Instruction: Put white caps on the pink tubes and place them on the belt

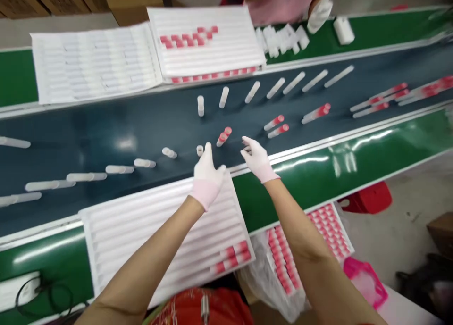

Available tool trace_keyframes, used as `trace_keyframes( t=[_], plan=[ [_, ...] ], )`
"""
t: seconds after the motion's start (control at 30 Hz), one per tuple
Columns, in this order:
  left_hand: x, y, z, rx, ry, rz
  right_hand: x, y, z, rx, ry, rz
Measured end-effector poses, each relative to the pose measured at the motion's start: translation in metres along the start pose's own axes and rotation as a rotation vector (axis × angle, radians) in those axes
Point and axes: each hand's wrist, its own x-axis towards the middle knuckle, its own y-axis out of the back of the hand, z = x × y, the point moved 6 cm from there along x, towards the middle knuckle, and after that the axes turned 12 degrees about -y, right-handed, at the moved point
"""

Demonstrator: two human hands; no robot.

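My left hand (205, 170), in a white glove with a pink cuff, reaches over the dark belt with index finger and thumb apart. Its index fingertip is beside a small upright white tube (200, 150); whether they touch I cannot tell. Two red-and-white tubes (222, 137) stand close together on the belt between my hands. My right hand (255, 159), gloved alike, is at the belt's near edge, its fingers slightly curled and apart around nothing. Below my left hand lies a white ridged tray (141, 230) with several red-and-white tubes (231, 258) in its right corner.
White tubes (251, 92) stand in rows along the belt (106, 127); red-and-white tubes (316, 112) are on its right. Across the belt are another tray (208, 61), a white ridged sheet (95, 63) and a person's gloved hand (320, 16). A filled tray (327, 230) sits below my right arm.
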Motion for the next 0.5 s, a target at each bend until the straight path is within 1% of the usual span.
trace_keyframes(
  t=[0.03,0.07,0.1,0.13,0.17,0.2,0.23,0.27,0.3,0.33,0.37,0.43,0.5],
  plan=[
    [-0.008,0.015,0.007,0.010,-0.085,0.044,-0.030,0.008,-0.009,-0.031,0.050,-0.019],
    [-0.012,0.029,0.011,0.039,-0.154,0.108,-0.063,0.011,-0.020,-0.080,0.110,-0.069],
    [-0.011,0.039,0.012,0.082,-0.198,0.171,-0.099,0.010,-0.033,-0.152,0.179,-0.155],
    [-0.007,0.043,0.009,0.124,-0.216,0.218,-0.138,0.003,-0.046,-0.252,0.273,-0.296],
    [0.000,0.042,0.002,0.150,-0.211,0.234,-0.175,-0.007,-0.056,-0.354,0.352,-0.431],
    [0.009,0.035,-0.008,0.149,-0.191,0.213,-0.211,-0.019,-0.063,-0.446,0.428,-0.579],
    [0.019,0.025,-0.020,0.122,-0.163,0.175,-0.243,-0.030,-0.067,-0.526,0.492,-0.707],
    [0.028,0.014,-0.033,0.084,-0.130,0.131,-0.267,-0.041,-0.066,-0.602,0.515,-0.798],
    [0.035,0.003,-0.045,0.053,-0.089,0.084,-0.284,-0.051,-0.062,-0.667,0.517,-0.867],
    [0.041,-0.006,-0.056,0.034,-0.048,0.043,-0.294,-0.059,-0.055,-0.725,0.502,-0.900],
    [0.045,-0.013,-0.065,0.030,-0.012,0.009,-0.299,-0.065,-0.048,-0.774,0.476,-0.907],
    [0.051,-0.019,-0.075,0.044,0.020,-0.039,-0.298,-0.072,-0.035,-0.839,0.443,-0.884],
    [0.056,-0.018,-0.073,0.090,-0.013,-0.091,-0.293,-0.073,-0.026,-0.863,0.431,-0.857]
  ],
)
